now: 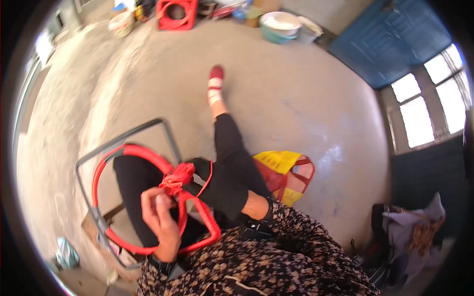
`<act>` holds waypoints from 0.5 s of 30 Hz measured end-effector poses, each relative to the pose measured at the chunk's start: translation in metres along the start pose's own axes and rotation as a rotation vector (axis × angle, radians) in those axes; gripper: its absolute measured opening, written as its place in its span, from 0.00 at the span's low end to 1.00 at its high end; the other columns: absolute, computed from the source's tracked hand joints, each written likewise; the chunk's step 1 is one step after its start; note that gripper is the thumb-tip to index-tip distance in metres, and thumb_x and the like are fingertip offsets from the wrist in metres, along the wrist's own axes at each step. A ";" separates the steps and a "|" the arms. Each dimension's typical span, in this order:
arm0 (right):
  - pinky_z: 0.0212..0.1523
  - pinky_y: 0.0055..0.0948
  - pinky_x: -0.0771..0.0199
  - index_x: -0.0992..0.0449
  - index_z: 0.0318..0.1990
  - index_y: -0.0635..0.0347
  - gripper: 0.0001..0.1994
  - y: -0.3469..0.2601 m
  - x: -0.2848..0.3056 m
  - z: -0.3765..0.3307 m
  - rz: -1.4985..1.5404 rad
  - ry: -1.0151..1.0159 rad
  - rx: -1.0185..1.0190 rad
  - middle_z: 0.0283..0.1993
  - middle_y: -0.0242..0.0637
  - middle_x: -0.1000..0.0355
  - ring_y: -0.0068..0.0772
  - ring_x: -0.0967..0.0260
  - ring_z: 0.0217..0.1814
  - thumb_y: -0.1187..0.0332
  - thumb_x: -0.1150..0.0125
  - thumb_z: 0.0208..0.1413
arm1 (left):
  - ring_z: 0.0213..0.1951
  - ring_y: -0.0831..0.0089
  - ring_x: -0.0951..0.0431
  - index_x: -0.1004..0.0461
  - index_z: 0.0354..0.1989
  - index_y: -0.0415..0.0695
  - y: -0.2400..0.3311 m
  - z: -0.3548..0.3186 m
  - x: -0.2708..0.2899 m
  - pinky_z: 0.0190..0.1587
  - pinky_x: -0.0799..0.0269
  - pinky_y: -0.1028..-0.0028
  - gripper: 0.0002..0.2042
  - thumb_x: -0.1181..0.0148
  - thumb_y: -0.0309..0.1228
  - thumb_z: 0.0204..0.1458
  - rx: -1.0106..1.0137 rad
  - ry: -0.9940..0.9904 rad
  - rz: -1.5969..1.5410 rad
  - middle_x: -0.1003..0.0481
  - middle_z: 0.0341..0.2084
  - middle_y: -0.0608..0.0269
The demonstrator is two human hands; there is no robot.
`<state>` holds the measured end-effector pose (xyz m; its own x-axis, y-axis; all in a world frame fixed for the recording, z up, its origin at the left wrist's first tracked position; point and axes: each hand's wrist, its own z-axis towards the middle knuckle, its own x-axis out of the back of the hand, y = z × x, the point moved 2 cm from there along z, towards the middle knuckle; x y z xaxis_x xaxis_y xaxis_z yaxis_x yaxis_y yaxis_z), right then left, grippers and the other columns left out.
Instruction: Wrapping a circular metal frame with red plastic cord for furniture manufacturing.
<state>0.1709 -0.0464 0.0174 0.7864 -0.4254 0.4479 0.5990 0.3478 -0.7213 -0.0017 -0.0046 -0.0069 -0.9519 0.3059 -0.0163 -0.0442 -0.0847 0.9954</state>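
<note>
A round ring (97, 182) wound with red cord lies over my left thigh, attached to a grey tubular metal frame (131, 132). Coils of cord sit close together on its lower right part. My left hand (160, 217) is inside the ring, fingers curled up against the thumb. What lies between those fingertips is too small to make out. Just above them is a bunched hank of red cord (178, 178). My right hand (217, 191), apparently in a black glove, closes on the hank from the right. A loose strand (209, 178) hangs beside it.
A yellow and red bag (281, 170) rests on the floor right of my outstretched leg (229, 135). Basins (280, 25), a red square stand (176, 14) and a bucket (121, 24) line the far side. Cloth items (414, 224) are piled at lower right, near a blue door (395, 39).
</note>
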 end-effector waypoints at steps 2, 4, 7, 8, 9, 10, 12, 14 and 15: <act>0.50 0.36 0.32 0.30 0.40 0.60 0.10 0.010 0.026 -0.015 -0.101 0.124 -0.066 0.40 0.40 0.30 0.41 0.32 0.46 0.71 0.44 0.50 | 0.23 0.85 0.38 0.33 0.35 0.40 -0.016 0.001 -0.006 0.25 0.40 0.84 0.04 0.51 0.28 0.59 0.026 -0.055 0.041 0.37 0.22 0.71; 0.51 0.36 0.32 0.31 0.42 0.61 0.11 0.018 0.060 -0.031 -0.164 0.239 -0.117 0.42 0.40 0.31 0.40 0.32 0.47 0.71 0.44 0.51 | 0.22 0.86 0.38 0.33 0.35 0.42 -0.033 0.002 -0.004 0.23 0.42 0.86 0.03 0.47 0.27 0.58 0.077 -0.091 0.041 0.36 0.23 0.72; 0.52 0.34 0.32 0.32 0.45 0.61 0.12 0.019 0.100 -0.056 -0.192 0.380 -0.182 0.44 0.39 0.31 0.39 0.33 0.49 0.71 0.45 0.53 | 0.22 0.88 0.38 0.33 0.35 0.42 -0.041 -0.001 0.001 0.22 0.44 0.86 0.05 0.45 0.28 0.57 0.195 -0.098 -0.042 0.35 0.23 0.74; 0.52 0.34 0.32 0.33 0.46 0.61 0.13 0.018 0.119 -0.063 -0.200 0.433 -0.202 0.45 0.39 0.31 0.38 0.33 0.49 0.71 0.46 0.54 | 0.22 0.88 0.37 0.33 0.36 0.42 -0.044 0.003 0.001 0.22 0.44 0.87 0.06 0.44 0.30 0.57 0.180 -0.138 -0.068 0.34 0.24 0.74; 0.52 0.34 0.32 0.33 0.47 0.61 0.13 0.022 0.131 -0.058 -0.199 0.485 -0.221 0.45 0.39 0.32 0.38 0.33 0.50 0.71 0.46 0.54 | 0.22 0.88 0.37 0.33 0.36 0.42 -0.045 0.005 0.000 0.22 0.44 0.87 0.06 0.44 0.30 0.57 0.167 -0.156 -0.076 0.34 0.24 0.74; 0.52 0.33 0.33 0.34 0.48 0.61 0.14 0.025 0.138 -0.062 -0.185 0.521 -0.241 0.46 0.38 0.32 0.37 0.33 0.50 0.71 0.46 0.55 | 0.22 0.88 0.36 0.33 0.36 0.43 -0.044 0.004 0.003 0.22 0.43 0.87 0.06 0.45 0.30 0.57 0.194 -0.130 -0.070 0.34 0.24 0.74; 0.53 0.32 0.33 0.35 0.50 0.62 0.15 0.033 0.162 -0.062 -0.123 0.579 -0.289 0.48 0.38 0.32 0.36 0.33 0.52 0.70 0.47 0.56 | 0.22 0.87 0.34 0.33 0.35 0.43 -0.027 -0.001 0.002 0.22 0.40 0.87 0.05 0.45 0.30 0.57 0.257 -0.061 -0.048 0.32 0.25 0.73; 0.54 0.32 0.33 0.36 0.52 0.62 0.16 0.037 0.173 -0.092 0.017 0.603 -0.360 0.49 0.38 0.33 0.35 0.34 0.53 0.70 0.48 0.57 | 0.22 0.87 0.34 0.31 0.36 0.44 -0.030 -0.004 0.004 0.21 0.40 0.87 0.03 0.46 0.28 0.57 0.343 -0.064 -0.159 0.31 0.24 0.73; 0.54 0.31 0.33 0.36 0.53 0.62 0.17 0.037 0.179 -0.126 0.112 0.605 -0.408 0.50 0.37 0.33 0.34 0.34 0.53 0.70 0.48 0.57 | 0.23 0.88 0.35 0.30 0.36 0.43 -0.032 -0.004 0.004 0.22 0.41 0.86 0.03 0.46 0.28 0.57 0.434 -0.123 -0.220 0.32 0.23 0.74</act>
<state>0.3153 -0.2152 0.0040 0.5482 -0.8330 0.0750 0.3230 0.1281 -0.9377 -0.0056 -0.0046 -0.0394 -0.8903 0.3836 -0.2454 -0.0854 0.3886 0.9174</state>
